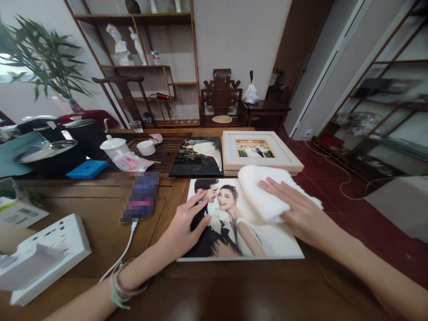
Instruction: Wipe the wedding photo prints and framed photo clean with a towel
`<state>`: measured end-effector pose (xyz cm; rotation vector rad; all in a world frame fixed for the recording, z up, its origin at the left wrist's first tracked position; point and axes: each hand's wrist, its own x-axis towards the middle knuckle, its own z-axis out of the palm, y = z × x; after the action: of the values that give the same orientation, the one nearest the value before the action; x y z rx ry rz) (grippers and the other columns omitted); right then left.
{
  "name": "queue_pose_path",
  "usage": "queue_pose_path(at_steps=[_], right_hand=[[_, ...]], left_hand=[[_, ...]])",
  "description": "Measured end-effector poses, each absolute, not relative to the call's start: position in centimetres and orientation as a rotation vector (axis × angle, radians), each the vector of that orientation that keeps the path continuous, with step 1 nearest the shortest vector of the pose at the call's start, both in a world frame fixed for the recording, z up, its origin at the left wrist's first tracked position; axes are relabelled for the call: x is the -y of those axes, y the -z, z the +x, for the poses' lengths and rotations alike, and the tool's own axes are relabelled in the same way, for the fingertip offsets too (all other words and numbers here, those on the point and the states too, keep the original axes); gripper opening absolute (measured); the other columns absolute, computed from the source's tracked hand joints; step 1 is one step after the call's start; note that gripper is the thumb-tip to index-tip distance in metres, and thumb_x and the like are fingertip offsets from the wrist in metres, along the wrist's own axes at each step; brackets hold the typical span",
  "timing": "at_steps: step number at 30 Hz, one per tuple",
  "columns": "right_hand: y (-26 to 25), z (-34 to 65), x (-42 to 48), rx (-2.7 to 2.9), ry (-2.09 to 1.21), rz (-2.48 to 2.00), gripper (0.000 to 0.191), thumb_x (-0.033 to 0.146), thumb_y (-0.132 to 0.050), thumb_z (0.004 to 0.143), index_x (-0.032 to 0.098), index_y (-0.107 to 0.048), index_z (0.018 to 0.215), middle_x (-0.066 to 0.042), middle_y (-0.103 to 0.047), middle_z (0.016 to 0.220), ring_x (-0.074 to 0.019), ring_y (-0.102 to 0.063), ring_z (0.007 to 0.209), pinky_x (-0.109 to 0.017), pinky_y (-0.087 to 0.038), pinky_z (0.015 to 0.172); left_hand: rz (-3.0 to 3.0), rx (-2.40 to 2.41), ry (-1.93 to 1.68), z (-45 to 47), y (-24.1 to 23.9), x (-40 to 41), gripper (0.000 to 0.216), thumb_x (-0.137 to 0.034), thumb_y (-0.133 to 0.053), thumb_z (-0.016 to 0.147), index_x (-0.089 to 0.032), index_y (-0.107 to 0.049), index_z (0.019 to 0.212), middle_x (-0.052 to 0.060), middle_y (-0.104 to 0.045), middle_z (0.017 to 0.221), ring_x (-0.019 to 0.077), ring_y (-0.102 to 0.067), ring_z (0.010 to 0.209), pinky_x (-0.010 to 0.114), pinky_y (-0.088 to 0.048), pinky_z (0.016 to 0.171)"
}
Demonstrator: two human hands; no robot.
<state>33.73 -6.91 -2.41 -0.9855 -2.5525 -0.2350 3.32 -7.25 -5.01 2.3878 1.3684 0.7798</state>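
A large photo panel [267, 240] with a printed wedding portrait lies flat on the wooden table [214, 294] in front of me. My left hand [183, 225] rests on its left part, fingers stretched out, holding nothing. On the panel's upper right, my right hand [299, 211] holds a folded white towel [262, 196], fingers spread over its top; the towel hides that corner and reaches past the panel's edge. Just behind lie a dark photo panel [197, 158] and a light wooden picture frame [281, 156], the latter near the towel.
To the left are a phone [142, 196] on a white cable, a white power strip [53, 249], a blue box [87, 169], a white lidded pot [113, 145], a white cup [146, 147] and dark lidded pans [50, 156]. The table's right edge drops to a red floor [354, 227].
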Motion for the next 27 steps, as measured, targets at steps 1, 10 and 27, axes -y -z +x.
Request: queue_pose_path(at_steps=[1, 10, 27], right_hand=[[2.8, 33.1, 6.7, 2.578, 0.222, -0.992, 0.029, -0.003, -0.043, 0.075, 0.015, -0.064, 0.066, -0.011, -0.037, 0.145, -0.0297, -0.024, 0.136, -0.055, -0.028, 0.108], [2.4, 31.3, 7.7, 2.732, 0.043, -1.149, 0.026, 0.0, -0.048, 0.066, 0.014, -0.069, 0.067, -0.012, -0.038, 0.143, -0.0373, -0.025, 0.133, -0.06, -0.028, 0.105], [1.3, 31.2, 6.3, 2.776, -0.071, -1.152, 0.026, 0.006, -0.052, 0.066, 0.016, -0.07, 0.082, -0.009, -0.025, 0.15, -0.0354, -0.009, 0.138, -0.064, -0.011, 0.107]], left_hand=[[2.403, -1.373, -0.763, 3.3, 5.1, 7.2, 0.04, -0.028, -0.046, 0.091, -0.018, -0.05, 0.13, 0.013, -0.044, 0.141, 0.0275, -0.036, 0.133, 0.05, -0.036, 0.105], [2.441, -1.371, -0.746, 3.4, 5.3, 7.2, 0.041, -0.026, -0.046, 0.091, -0.018, -0.047, 0.132, 0.013, -0.043, 0.142, 0.0272, -0.036, 0.133, 0.052, -0.036, 0.104], [2.471, -1.32, -0.711, 3.2, 5.0, 7.1, 0.043, -0.026, -0.046, 0.091, -0.019, -0.045, 0.134, 0.011, -0.042, 0.143, 0.0259, -0.034, 0.134, 0.048, -0.034, 0.107]])
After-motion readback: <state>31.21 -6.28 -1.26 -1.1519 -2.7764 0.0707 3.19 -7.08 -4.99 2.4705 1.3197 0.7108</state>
